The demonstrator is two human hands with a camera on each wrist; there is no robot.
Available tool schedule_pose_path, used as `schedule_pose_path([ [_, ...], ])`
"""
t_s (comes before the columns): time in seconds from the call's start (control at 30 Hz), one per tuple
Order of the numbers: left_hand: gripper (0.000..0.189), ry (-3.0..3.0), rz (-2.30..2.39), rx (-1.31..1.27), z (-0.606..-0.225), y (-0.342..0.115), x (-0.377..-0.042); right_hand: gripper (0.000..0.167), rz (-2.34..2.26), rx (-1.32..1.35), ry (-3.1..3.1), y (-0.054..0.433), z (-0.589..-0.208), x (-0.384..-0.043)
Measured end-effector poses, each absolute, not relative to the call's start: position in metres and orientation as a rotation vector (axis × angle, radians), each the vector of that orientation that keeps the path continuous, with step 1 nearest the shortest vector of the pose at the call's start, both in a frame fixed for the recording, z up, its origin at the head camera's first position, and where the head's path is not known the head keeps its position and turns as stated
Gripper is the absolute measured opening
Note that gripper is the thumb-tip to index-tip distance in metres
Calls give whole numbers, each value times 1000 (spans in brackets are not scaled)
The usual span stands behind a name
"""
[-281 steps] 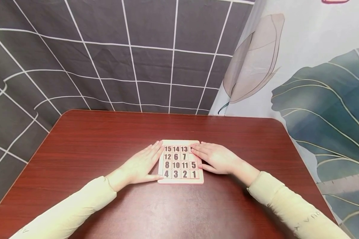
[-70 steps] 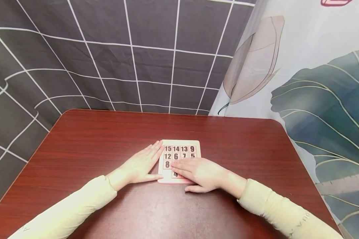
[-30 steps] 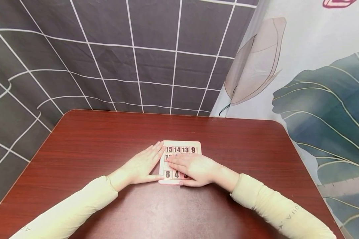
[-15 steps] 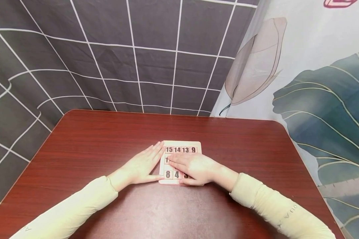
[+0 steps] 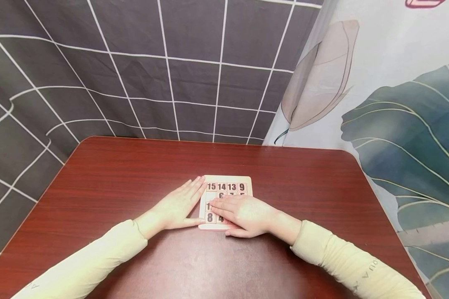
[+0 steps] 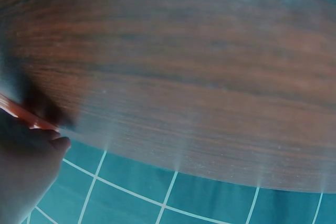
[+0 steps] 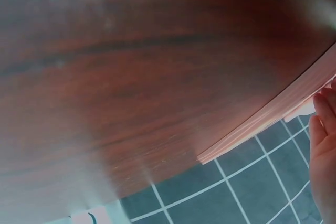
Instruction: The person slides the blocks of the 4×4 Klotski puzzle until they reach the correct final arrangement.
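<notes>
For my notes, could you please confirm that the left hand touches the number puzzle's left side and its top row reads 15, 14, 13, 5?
Not quite: the head view shows the top row of the number puzzle ending in 9, not 5.

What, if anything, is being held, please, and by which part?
Nothing is gripped: the left hand touches the number board along its left edge; the right hand lies across its tiles.

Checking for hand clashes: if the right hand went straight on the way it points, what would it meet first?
The puzzle's left rim, then probably the left hand beyond it. Whether the right hand would touch the rim or pass over it is unclear from the head view.
</notes>
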State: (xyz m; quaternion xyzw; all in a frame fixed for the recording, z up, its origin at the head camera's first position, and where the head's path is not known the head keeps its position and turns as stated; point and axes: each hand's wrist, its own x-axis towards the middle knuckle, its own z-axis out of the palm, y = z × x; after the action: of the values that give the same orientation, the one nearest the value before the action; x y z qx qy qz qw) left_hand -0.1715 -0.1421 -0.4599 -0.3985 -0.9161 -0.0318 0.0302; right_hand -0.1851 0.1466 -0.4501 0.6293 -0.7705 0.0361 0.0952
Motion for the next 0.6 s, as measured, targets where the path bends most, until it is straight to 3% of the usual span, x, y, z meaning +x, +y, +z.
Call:
schedule_pose_path([
  [0.6,105,-2780,-106,-1223,-462,-143,-172,64,28,1729,-2541,131,-445,-227],
])
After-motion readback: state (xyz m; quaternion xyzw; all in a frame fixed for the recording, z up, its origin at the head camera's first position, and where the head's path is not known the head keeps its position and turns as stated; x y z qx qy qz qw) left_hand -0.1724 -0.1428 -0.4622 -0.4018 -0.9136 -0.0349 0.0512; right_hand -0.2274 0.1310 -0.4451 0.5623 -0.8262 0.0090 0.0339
